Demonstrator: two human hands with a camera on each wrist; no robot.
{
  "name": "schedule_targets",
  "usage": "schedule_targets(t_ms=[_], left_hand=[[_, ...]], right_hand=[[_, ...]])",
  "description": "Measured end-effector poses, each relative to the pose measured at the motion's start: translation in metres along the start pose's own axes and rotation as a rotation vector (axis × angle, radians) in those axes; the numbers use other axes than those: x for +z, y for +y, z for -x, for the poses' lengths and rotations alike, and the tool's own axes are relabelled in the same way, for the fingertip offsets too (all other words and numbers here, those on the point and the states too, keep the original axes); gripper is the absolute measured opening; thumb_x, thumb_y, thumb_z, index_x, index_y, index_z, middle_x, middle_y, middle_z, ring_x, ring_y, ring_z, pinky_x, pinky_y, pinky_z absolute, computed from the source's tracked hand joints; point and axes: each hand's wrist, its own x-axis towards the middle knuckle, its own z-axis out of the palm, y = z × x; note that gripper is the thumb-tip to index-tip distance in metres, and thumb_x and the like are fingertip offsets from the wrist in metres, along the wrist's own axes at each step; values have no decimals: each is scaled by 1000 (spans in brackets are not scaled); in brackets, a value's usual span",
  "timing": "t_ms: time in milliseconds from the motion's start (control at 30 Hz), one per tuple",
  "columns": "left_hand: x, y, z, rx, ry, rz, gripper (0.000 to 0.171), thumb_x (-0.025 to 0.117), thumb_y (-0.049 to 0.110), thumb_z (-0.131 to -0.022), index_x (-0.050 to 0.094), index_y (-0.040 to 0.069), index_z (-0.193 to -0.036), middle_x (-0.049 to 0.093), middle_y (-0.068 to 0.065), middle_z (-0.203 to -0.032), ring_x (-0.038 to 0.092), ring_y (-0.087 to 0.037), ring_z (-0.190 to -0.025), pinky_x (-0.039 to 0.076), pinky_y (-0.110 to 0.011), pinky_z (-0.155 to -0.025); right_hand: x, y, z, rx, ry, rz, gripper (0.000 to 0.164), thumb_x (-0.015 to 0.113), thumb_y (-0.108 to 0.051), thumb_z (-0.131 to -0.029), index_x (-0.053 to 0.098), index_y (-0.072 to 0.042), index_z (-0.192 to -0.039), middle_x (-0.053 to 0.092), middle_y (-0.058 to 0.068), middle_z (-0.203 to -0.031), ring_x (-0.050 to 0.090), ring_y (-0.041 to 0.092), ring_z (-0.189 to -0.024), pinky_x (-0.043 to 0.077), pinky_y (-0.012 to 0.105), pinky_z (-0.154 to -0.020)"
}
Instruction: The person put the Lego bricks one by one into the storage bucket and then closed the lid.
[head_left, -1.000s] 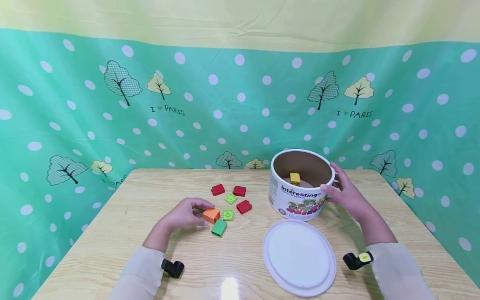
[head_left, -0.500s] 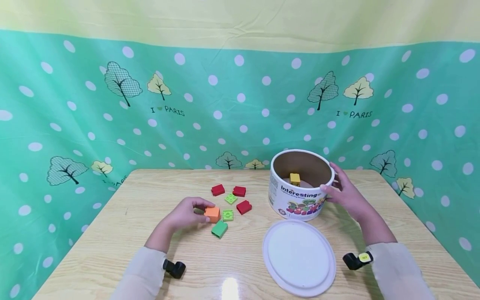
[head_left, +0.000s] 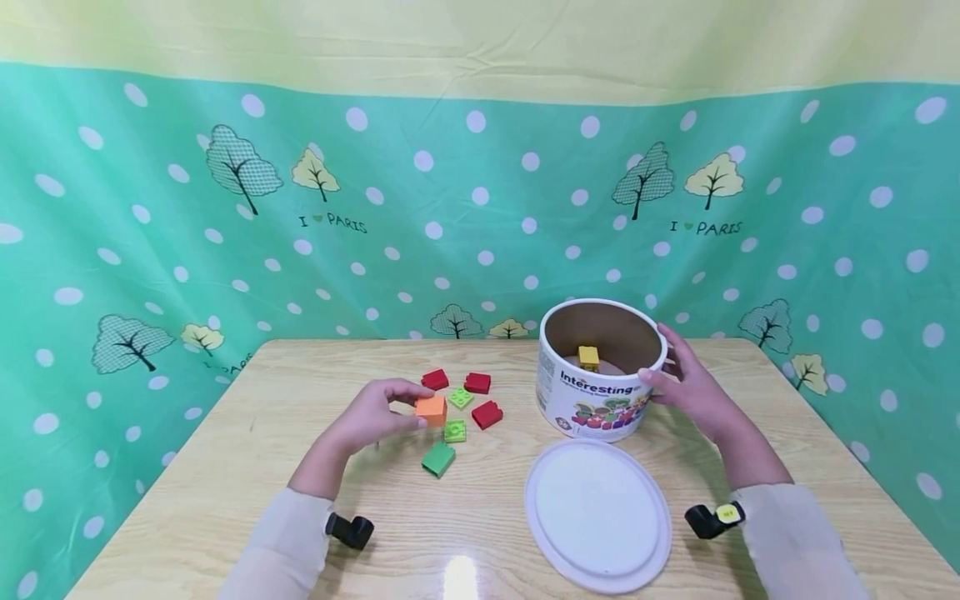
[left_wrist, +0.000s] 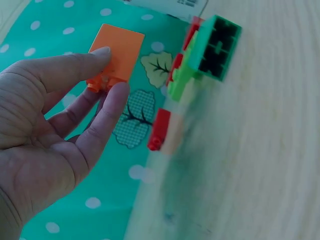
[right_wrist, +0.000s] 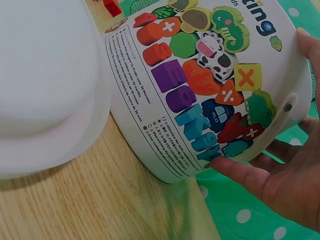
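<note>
My left hand (head_left: 375,417) pinches an orange building block (head_left: 431,411) between thumb and fingers, above the table left of centre. In the left wrist view the block's (left_wrist: 120,50) studs point toward the palm. My right hand (head_left: 693,387) holds the right side of a white round bucket (head_left: 600,408), thumb at the front and fingers behind. A yellow block (head_left: 588,358) lies inside the bucket. Below the left hand's block are a light green block (head_left: 455,431) and a darker green block (head_left: 438,459); another light green block (head_left: 461,397) lies behind.
Red blocks lie at the back (head_left: 435,380), beside it (head_left: 477,382) and nearer (head_left: 487,414). A white round lid (head_left: 597,517) lies flat in front of the bucket. A green dotted cloth (head_left: 420,208) hangs behind the wooden table (head_left: 315,375).
My left hand has lifted the orange block off the table, away from the green blocks, and moved it slightly right and back. The right hand and bucket stay in place.
</note>
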Motion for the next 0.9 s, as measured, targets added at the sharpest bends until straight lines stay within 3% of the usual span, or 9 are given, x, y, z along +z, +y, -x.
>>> schedule_targets(t_ms=[267, 533, 733, 900], left_hand=[[1, 18, -8, 22, 5, -2, 39, 82, 12, -78, 72, 16, -116, 66, 1, -111, 58, -23, -104, 52, -36, -82], [5, 37, -19, 69, -8, 2, 39, 81, 7, -78, 72, 14, -115, 65, -1, -106, 57, -26, -97, 53, -36, -77], [10, 52, -28, 74, -34, 27, 39, 80, 4, -78, 72, 13, -116, 64, -4, -114, 60, -29, -98, 56, -31, -76], [15, 65, -37, 125, -53, 25, 39, 81, 5, -78, 72, 11, -116, 64, -4, -115, 59, -30, -102, 56, -30, -76]], right_hand=[[2, -2, -3, -4, 1, 4, 95, 65, -38, -94, -6, -35, -156, 8, 25, -158, 20, 53, -138, 46, 60, -91], [0, -2, -1, -1, 3, -3, 94, 65, -39, -94, -6, -35, -156, 9, 25, -158, 21, 53, -138, 44, 61, -92], [0, 0, 0, 0, 3, -8, 94, 65, -38, -94, -5, -32, -157, 8, 25, -158, 19, 53, -138, 44, 61, -92], [0, 0, 0, -3, 7, 2, 94, 64, -38, -94, -5, -32, -157, 9, 25, -158, 20, 53, -138, 46, 60, -92]])
